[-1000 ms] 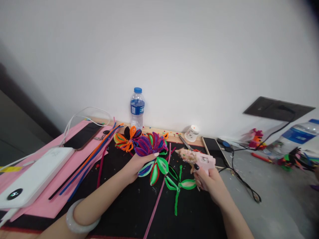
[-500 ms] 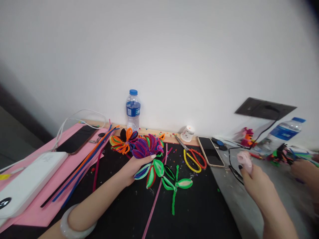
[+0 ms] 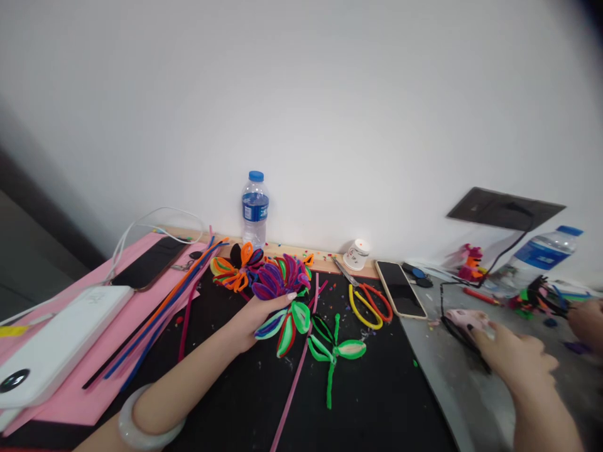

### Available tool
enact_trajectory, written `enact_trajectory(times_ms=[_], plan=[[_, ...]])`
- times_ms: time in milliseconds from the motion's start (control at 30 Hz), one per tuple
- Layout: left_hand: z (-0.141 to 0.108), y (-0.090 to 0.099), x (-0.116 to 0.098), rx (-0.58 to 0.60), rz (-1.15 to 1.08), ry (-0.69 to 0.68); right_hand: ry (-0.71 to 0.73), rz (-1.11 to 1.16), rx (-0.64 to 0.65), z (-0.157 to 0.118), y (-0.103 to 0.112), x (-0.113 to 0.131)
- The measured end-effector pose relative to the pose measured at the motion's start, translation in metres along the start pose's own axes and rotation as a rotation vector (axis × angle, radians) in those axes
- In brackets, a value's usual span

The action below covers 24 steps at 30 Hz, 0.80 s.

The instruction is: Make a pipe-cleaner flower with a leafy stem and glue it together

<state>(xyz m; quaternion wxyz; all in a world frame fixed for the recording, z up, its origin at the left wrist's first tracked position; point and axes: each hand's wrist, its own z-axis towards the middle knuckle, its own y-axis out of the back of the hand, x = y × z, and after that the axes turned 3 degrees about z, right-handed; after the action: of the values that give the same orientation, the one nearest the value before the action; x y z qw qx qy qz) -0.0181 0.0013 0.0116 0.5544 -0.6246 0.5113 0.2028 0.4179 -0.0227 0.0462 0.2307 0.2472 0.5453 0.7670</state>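
The left hand point(image 3: 252, 314) was closed around the multicoloured pipe-cleaner flower point(image 3: 281, 285), purple and red petals above the grip, the green-edged leaves hanging just below it over the black mat point(image 3: 226, 402). The right hand point(image 3: 511, 355) lay on the pale pink glue gun point(image 3: 464, 320), which rested on the grey surface point(image 3: 471, 408) at the person's right; the fingers covered its rear part, but I could not tell if they were clenched on it or only resting (the picture was a little blurred there).

To my judgement, the step in hand was the setting down of the gun, while the flower was kept steady. The next move would call for a free right hand and a firm hold on the flower stem, so the petals do not turn.

Between the two grips lay a green pipe-cleaner stem with leaves point(image 3: 334, 351), a long pink pipe cleaner point(image 3: 294, 383) and yellow-and-red handled scissors point(image 3: 370, 304). A black phone point(image 3: 400, 289) was just beside the scissors, and the black cable point(image 3: 447, 320) of the gun curled close to the right grip, where it could catch the wrist. Behind the left grip stood a clear water bottle with blue cap point(image 3: 255, 210). Another person's hand point(image 3: 586, 320) was at the far right edge.
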Motion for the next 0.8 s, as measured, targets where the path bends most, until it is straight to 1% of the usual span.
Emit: enact_trajectory(times_ms=[33,67,100,133,167,200,233,300,333,400,433,467,533,600,667,800], plan=[[0.000,0.000,0.000,0.002,-0.002,0.002,0.001,0.004,0.007,-0.007,0.009,0.009],[0.000,-0.001,0.000,0.004,-0.004,0.003,0.043,0.024,-0.054,-0.014,0.017,0.019],[-0.001,-0.001,0.000,0.005,-0.007,0.005,0.130,0.069,-0.070,-0.021,0.023,0.029],[-0.001,-0.001,-0.001,0.006,-0.008,0.009,0.228,0.146,-0.034,-0.029,0.027,0.040],[-0.001,-0.002,-0.001,0.006,-0.009,0.012,0.300,0.228,0.036,-0.037,0.029,0.051],[-0.001,-0.002,-0.001,0.005,-0.009,0.016,0.355,0.296,0.093,-0.045,0.029,0.063],[-0.001,-0.002,-0.001,0.002,-0.009,0.021,0.458,0.352,0.140,-0.053,0.027,0.075],[-0.001,-0.002,-0.001,-0.008,-0.012,0.029,0.688,0.397,0.237,-0.070,0.020,0.099],[-0.001,-0.002,-0.001,-0.010,-0.017,0.029,0.761,0.371,0.243,-0.079,0.016,0.110],[-0.002,-0.002,-0.002,-0.012,-0.035,0.027,0.813,0.308,0.221,-0.097,0.011,0.130],[-0.003,-0.002,-0.003,-0.011,-0.041,0.028,0.826,0.281,0.231,-0.105,0.010,0.138],[-0.004,-0.003,-0.004,-0.007,-0.043,0.035,0.841,0.259,0.274,-0.113,0.010,0.146],[-0.005,-0.003,-0.005,0.007,-0.038,0.055,0.856,0.228,0.409,-0.127,0.011,0.158],[-0.007,-0.003,-0.006,0.022,-0.041,0.062,0.827,0.174,0.466,-0.137,0.012,0.167],[-0.007,-0.003,-0.005,0.032,-0.071,0.055,0.800,0.129,0.491,-0.145,0.010,0.173],[-0.007,-0.001,-0.003,0.068,-0.125,0.064,0.783,0.167,0.545,-0.149,0.003,0.178]])
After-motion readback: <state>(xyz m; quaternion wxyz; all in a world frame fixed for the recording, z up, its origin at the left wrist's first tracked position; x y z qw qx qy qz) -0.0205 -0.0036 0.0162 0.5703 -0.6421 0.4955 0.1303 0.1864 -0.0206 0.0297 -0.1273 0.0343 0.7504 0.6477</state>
